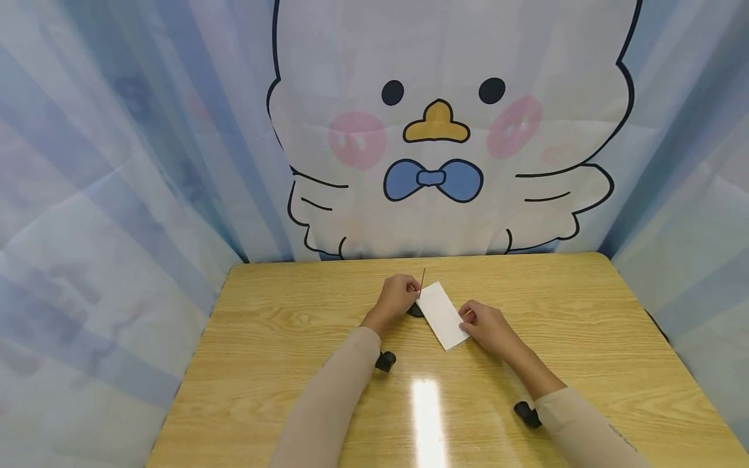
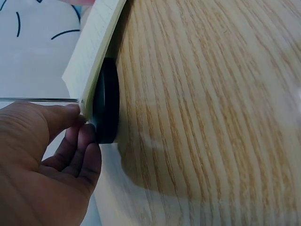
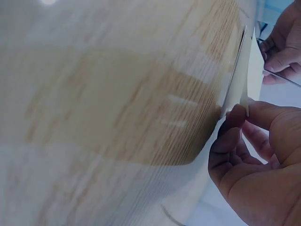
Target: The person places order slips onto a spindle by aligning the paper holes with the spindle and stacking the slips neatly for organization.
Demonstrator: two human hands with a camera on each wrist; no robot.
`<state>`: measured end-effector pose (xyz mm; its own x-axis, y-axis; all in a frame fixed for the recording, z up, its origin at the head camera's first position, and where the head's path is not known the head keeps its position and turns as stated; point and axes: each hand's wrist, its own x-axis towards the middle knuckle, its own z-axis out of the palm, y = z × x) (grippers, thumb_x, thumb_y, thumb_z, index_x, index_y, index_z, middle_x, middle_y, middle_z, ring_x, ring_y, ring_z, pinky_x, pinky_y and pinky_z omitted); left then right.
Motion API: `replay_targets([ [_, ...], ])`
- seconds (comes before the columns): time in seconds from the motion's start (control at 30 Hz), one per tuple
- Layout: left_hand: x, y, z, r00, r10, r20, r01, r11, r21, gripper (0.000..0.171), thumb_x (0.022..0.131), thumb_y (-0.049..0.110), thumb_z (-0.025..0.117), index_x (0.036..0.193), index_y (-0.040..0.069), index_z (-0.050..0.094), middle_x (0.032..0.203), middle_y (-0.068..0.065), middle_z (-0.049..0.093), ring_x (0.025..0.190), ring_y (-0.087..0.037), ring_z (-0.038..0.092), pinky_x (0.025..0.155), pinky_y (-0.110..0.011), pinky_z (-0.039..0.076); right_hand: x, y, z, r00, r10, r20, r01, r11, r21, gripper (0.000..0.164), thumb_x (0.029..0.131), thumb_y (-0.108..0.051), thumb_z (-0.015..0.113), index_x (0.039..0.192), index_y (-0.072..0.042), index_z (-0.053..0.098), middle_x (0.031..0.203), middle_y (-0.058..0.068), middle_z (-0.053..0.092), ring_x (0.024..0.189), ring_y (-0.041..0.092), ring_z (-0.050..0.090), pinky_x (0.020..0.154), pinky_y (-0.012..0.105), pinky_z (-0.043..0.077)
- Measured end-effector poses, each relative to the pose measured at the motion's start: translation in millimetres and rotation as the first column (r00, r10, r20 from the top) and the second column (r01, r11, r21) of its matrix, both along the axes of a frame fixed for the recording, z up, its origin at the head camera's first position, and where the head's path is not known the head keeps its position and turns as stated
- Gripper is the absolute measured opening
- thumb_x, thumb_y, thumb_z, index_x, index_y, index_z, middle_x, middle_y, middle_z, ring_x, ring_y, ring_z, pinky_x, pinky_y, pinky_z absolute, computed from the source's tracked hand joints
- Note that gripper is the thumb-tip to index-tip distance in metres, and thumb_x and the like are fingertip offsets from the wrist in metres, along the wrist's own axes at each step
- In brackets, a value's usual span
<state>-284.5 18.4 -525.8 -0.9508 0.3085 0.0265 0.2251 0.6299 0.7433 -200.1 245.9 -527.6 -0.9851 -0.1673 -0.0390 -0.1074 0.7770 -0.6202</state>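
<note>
Over a round black base (image 2: 107, 101) lies a thin pad of white paper slips (image 1: 441, 315), slanted on the table. A thin metal spike (image 2: 40, 100) rises from the pad's far corner. That corner is pinched between thumb and fingers of my left hand (image 1: 398, 296), right beside the spike. At the pad's near right edge my right hand (image 1: 487, 326) pinches paper between thumb and index finger. In the right wrist view the pinched sheet (image 3: 246, 92) stands apart from the paper below it. Much of the base is hidden under the pad.
The wooden table (image 1: 292, 318) carries a bright light reflection in front of the pad. Black wrist-strap pieces (image 1: 385, 361) show by both sleeves. A curtain (image 1: 439, 221) with a cartoon bird hangs along the table's far edge and sides.
</note>
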Motion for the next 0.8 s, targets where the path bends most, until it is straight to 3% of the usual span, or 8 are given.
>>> replay_targets([
  [0.4,2.1,0.6,0.9,1.000,-0.001,-0.007,0.000,1.000,-0.024,0.007,0.096,0.006,0.071,0.095,0.006,0.078,0.081,-0.003,0.068,0.073,-0.012,0.057,0.066,-0.022,0.050,-3.3,-1.3,-1.1,1.000,0.025,-0.007,-0.025,0.999,0.023,0.015,0.093,-0.003,0.073,0.107,0.000,0.067,0.092,0.008,0.067,0.085,0.020,0.062,0.077,0.038,0.054],
  [0.8,3.0,1.4,0.1,0.999,0.017,0.030,-0.016,1.000,-0.022,0.008,0.097,0.010,0.072,0.097,0.007,0.079,0.083,-0.002,0.067,0.074,-0.011,0.055,0.067,-0.023,0.049,-4.3,-2.0,-2.2,1.000,0.029,0.007,-0.030,0.999,0.032,0.016,0.092,-0.003,0.074,0.106,0.000,0.067,0.090,0.008,0.067,0.083,0.021,0.061,0.075,0.038,0.053],
])
